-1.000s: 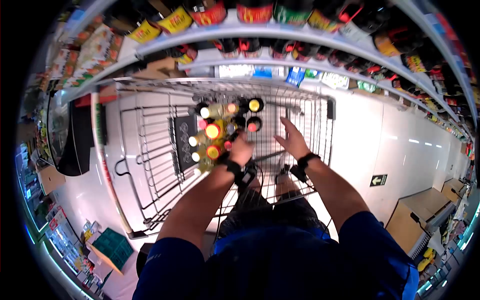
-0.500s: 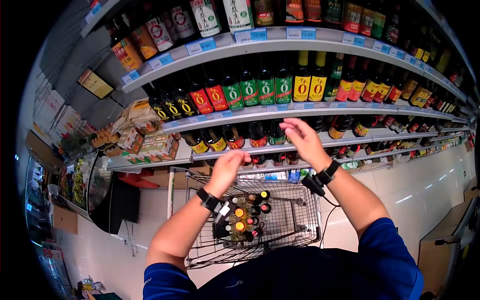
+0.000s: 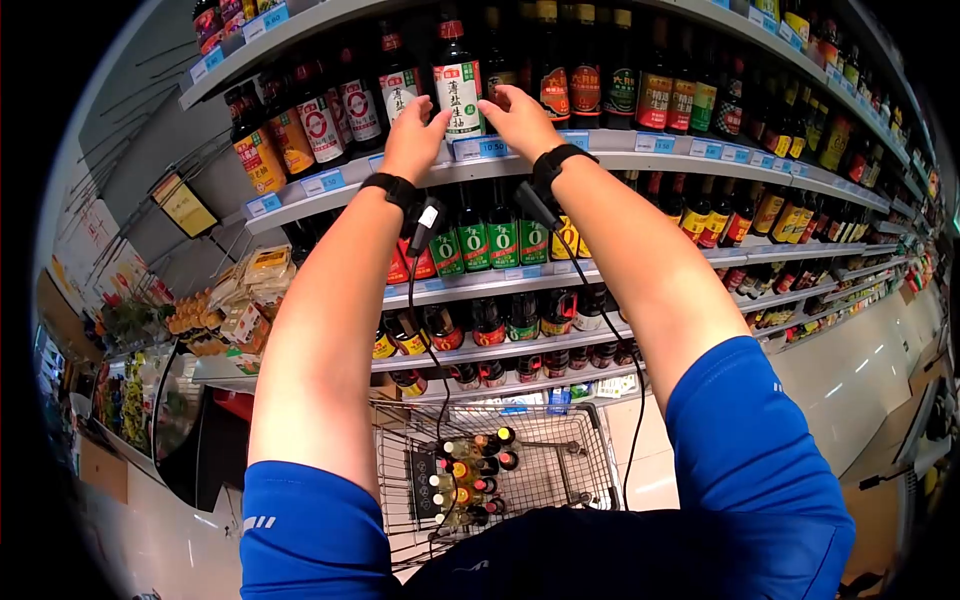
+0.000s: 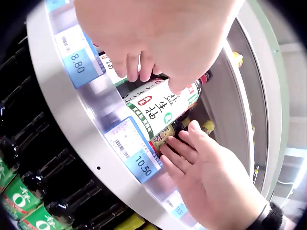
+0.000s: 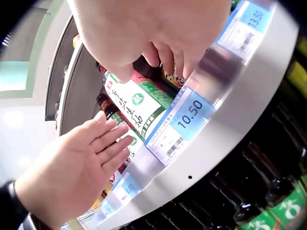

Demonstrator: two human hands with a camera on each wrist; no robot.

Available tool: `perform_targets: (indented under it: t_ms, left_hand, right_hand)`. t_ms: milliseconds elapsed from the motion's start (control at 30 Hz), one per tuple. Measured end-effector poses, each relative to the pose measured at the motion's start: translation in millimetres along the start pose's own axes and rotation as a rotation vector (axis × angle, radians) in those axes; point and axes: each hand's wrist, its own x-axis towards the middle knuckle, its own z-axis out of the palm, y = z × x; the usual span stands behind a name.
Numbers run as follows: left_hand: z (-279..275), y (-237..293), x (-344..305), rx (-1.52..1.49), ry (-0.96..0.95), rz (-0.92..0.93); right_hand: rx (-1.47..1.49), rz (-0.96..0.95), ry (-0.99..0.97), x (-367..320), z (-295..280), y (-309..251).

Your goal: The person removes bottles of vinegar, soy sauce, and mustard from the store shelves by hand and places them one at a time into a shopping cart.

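A dark soy sauce bottle (image 3: 458, 85) with a white label stands at the front of an upper shelf, in the middle of the head view. My left hand (image 3: 413, 140) is at its left side, fingers extended towards the shelf. On the other side my right hand (image 3: 522, 122) reaches in, its fingertips close to the label. Both palms face inward with the bottle between them. In the left wrist view the label (image 4: 158, 103) shows between the left hand (image 4: 153, 38) above and the flat right hand (image 4: 206, 182) below. Neither hand is wrapped round the bottle.
Similar bottles (image 3: 398, 75) stand close beside it. Price tags (image 3: 480, 148) line the shelf edge. Lower shelves carry rows of green-labelled bottles (image 3: 473, 240). Below stands a wire shopping cart (image 3: 545, 430) with several bottles (image 3: 460, 470) in it. Cables (image 3: 420, 330) hang from both wrists.
Both hands have risen from over the cart, past the lower shelves, to the white-labelled bottle on the upper shelf. The head view has tilted up from the cart to the shelves.
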Motion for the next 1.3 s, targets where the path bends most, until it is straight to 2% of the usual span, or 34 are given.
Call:
perform_targets:
  t_ms: [67,167,300,400,467,567,600,733,767,800,867,933,1000,1033,1067,1133,1167,1200,1267,1300]
  left_hand:
    - [10.5,-7.0,14.9,0.036,-0.071,0.002]
    - [20.6,-17.2,28.1,0.008,-0.230,-0.117]
    - [16.3,-18.6,24.7,-0.011,-0.268,-0.066]
    - [15.0,-15.2,18.8,-0.125,-0.238,-0.037]
    - [10.9,-7.8,11.5,-0.201,-0.260,-0.080]
    - [7.5,-2.9,0.7,-0.285,-0.185,0.007]
    - [5.0,2.8,-3.9,-0.281,-0.185,0.010]
    - [-11.4,34.3,-18.5,-0.098,-0.068,0.041]
    - [-17.1,41.9,-17.8,-0.072,-0.062,0.101]
    - [-21.6,47.5,-18.8,-0.046,-0.057,0.159]
    - [-31.7,54.7,-15.1,-0.092,-0.052,0.290]
    - [-49.4,79.5,-27.4,0.080,-0.060,0.372]
    - [-63.8,95.9,-45.9,-0.009,-0.218,0.400]
    - [-72.1,113.6,-66.5,0.115,-0.227,0.328]
    - [-73.2,117.4,-86.5,0.100,-0.268,0.214]
    - [-73.5,121.4,-127.5,0.140,-0.339,0.145]
    - [-70.7,116.5,-150.3,0.144,-0.394,0.097]
    - [-67.6,120.1,-176.2,0.197,-0.410,-0.018]
    - [-57.0,101.2,-222.8,0.121,-0.361,-0.011]
    - [-47.9,81.0,-246.0,0.095,-0.362,-0.063]
  right_hand:
    - [-0.065,-0.038,0.016,15.2,13.6,6.7]
    - [-0.019,-0.048,-0.065,22.1,18.9,5.8]
    - [0.148,-0.031,-0.203,32.1,22.9,19.3]
    - [0.312,-0.107,-0.207,31.9,22.7,20.8]
    - [0.336,-0.062,-0.228,27.7,20.6,19.0]
    - [0.421,-0.094,-0.241,18.8,15.3,10.4]
    - [0.396,-0.162,-0.237,17.7,17.4,14.5]
    - [0.328,-0.347,-0.191,4.0,9.1,-1.9]
    - [0.303,-0.325,-0.229,2.9,2.4,-11.7]
    - [0.325,-0.432,-0.143,3.9,1.2,-16.2]
    - [0.370,-0.475,-0.146,-4.0,-13.1,-39.4]
    - [0.448,-0.472,-0.180,-21.7,-26.7,-59.5]
    - [0.488,-0.500,-0.203,-55.7,-41.0,-79.3]
    - [0.674,-0.348,-0.351,-70.3,-41.1,-76.3]
    - [0.553,-0.287,-0.399,-96.4,-53.3,-91.4]
    - [0.672,-0.282,-0.495,-137.1,-51.3,-84.8]
    - [0.503,-0.196,-0.477,-164.4,-53.9,-82.0]
    - [0.620,-0.236,-0.487,-183.7,-41.3,-62.4]
    - [0.311,-0.151,-0.444,-230.8,-37.0,-45.1]
    - [0.401,-0.186,-0.434,-252.1,-24.9,-25.1]
